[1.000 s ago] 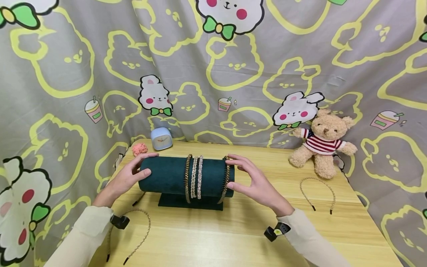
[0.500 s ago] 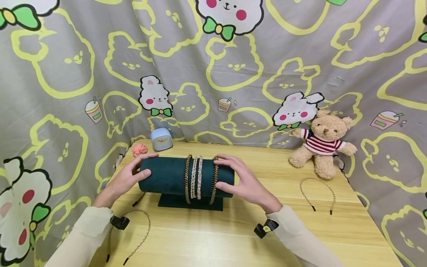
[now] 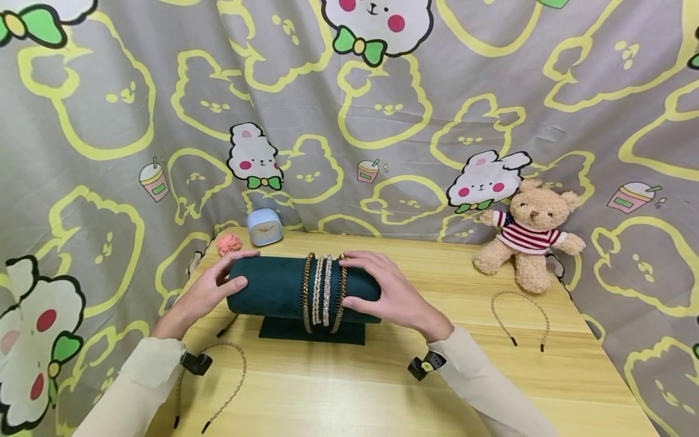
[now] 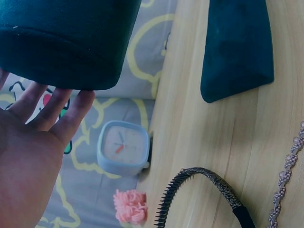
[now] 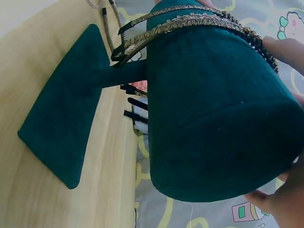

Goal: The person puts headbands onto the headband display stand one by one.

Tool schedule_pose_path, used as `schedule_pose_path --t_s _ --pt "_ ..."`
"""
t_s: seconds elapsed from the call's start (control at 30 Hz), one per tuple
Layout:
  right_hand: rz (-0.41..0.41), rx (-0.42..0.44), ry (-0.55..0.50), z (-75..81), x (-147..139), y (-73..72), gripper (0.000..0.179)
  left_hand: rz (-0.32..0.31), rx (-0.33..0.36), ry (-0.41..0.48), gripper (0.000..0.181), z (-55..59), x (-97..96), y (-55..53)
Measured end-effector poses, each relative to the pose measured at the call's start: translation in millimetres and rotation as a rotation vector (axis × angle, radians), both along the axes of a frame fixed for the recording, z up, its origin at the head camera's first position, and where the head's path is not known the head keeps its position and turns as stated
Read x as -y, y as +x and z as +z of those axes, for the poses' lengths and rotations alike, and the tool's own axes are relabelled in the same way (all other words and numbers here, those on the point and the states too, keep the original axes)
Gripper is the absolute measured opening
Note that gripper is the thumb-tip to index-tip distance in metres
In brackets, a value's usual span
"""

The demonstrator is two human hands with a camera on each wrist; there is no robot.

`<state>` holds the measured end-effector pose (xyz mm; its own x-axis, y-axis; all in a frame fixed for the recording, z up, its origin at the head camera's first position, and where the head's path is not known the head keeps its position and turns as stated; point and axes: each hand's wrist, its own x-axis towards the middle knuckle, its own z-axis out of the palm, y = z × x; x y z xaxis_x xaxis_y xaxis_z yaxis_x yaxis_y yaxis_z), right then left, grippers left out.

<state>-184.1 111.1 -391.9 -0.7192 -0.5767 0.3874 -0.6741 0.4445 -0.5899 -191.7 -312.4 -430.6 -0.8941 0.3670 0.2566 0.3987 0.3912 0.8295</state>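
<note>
A dark green velvet headband stand [image 3: 267, 285], a horizontal roll on a flat base, stands mid-table. Several headbands are around it: a bronze one [image 3: 307, 297], paler sparkling ones beside it, and a bronze toothed headband [image 3: 340, 297] at their right. My right hand [image 3: 395, 294] holds this last headband, thumb at the front of the roll and fingers over its top. At the roll's left end, my left hand [image 3: 204, 294] grips it between thumb and fingers; the left wrist view shows fingertips against the rim of the roll's end [image 4: 66, 42].
On the wooden table [image 3: 426, 388] lie a thin headband [image 3: 243, 364] at front left and another [image 3: 546, 318] at right. A toothed headband [image 4: 190, 173] lies behind my left wrist. A blue clock [image 3: 264, 227], pink pompom [image 3: 228, 244] and teddy bear [image 3: 530, 237] stand at the back.
My right hand has slid the toothed bronze headband leftward along the roll, from near its right end to close beside the sparkling ones. My left hand has stayed in place.
</note>
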Motion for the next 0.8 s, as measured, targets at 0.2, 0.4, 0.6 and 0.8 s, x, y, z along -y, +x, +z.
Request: schedule_pose_path --t_s 0.2,0.4,0.6,0.8 --pt "-0.005 -0.005 0.020 2.1 3.6 0.1 0.064 0.003 0.002 -0.001 0.052 1.5 -1.2 1.1" --pt "-0.001 -0.015 0.027 2.5 5.4 0.1 0.065 0.003 -0.002 0.005 0.052 0.7 -0.3 1.1" --pt "-0.001 -0.017 0.028 2.4 4.6 -0.3 0.065 0.007 -0.008 -0.001 0.052 1.0 0.1 0.6" --pt "-0.007 0.007 -0.046 2.1 -6.2 -0.6 0.061 0.003 -0.012 -0.007 0.052 0.2 0.7 0.0"
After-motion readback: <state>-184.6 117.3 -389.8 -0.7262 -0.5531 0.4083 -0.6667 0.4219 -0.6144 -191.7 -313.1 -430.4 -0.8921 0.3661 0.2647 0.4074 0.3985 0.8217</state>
